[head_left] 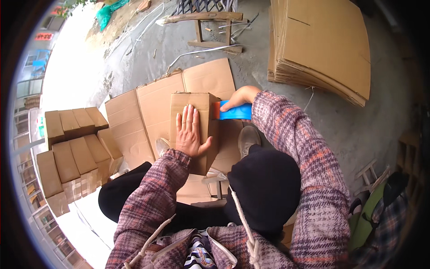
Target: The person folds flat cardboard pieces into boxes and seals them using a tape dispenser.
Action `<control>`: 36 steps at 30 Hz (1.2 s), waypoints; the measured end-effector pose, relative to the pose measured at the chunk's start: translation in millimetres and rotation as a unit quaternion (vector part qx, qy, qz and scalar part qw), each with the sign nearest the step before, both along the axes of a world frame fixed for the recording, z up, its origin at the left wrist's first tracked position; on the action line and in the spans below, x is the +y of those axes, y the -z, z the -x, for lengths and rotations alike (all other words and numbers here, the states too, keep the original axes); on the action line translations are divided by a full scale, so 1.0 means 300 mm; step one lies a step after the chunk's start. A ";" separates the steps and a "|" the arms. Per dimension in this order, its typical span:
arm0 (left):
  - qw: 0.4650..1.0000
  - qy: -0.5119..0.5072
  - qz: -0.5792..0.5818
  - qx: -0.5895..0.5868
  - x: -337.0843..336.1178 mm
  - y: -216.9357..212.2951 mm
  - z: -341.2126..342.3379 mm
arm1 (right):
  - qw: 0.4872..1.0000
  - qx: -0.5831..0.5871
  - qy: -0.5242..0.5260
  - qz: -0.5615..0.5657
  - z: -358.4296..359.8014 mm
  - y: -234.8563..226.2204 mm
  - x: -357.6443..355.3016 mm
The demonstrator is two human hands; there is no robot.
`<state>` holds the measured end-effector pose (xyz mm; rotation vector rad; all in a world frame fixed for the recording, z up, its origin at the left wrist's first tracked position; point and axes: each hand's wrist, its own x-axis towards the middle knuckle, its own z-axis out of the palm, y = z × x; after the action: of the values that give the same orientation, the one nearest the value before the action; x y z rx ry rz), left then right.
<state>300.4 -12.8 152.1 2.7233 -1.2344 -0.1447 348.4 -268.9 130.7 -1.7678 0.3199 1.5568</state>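
Observation:
A brown cardboard box (pixel 197 134) stands between my knees, its top facing up at me. My left hand (pixel 190 132) lies flat on that top, fingers stretched out and thumb pointing right. In my right hand (pixel 242 99) is a blue tape dispenser (pixel 237 113), gripped from above. Its orange front end presses against or sits very close to the box's right side, near the far corner. Whether tape runs from it onto the cardboard, I cannot tell. Under the box, flattened cardboard sheets (pixel 156 103) cover the ground, with my shoes at either side.
Several closed boxes (pixel 74 154) are stacked at the left. A tall pile of flat cardboard (pixel 327 40) stands at the far right. Beyond the sheets is a low wooden stool (pixel 212 27), with white straps (pixel 201 51) loose on the concrete. Clothing (pixel 380 219) hangs or lies at the near right.

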 end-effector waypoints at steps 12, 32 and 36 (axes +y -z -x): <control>0.999 -0.009 0.024 0.023 -0.022 -0.019 0.004 | 0.976 -0.154 0.064 0.143 0.129 0.135 0.036; 0.862 -0.410 0.152 0.256 -0.033 0.007 -0.125 | 0.624 -0.423 0.604 0.260 0.073 0.262 0.334; 0.780 -0.419 0.289 0.363 0.042 0.070 -0.186 | 0.658 -0.353 0.631 0.213 0.044 0.242 0.344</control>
<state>356.2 -0.3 131.2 2.0452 0.1758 -0.5280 335.2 -165.7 58.2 -1.5992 1.2314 -0.2524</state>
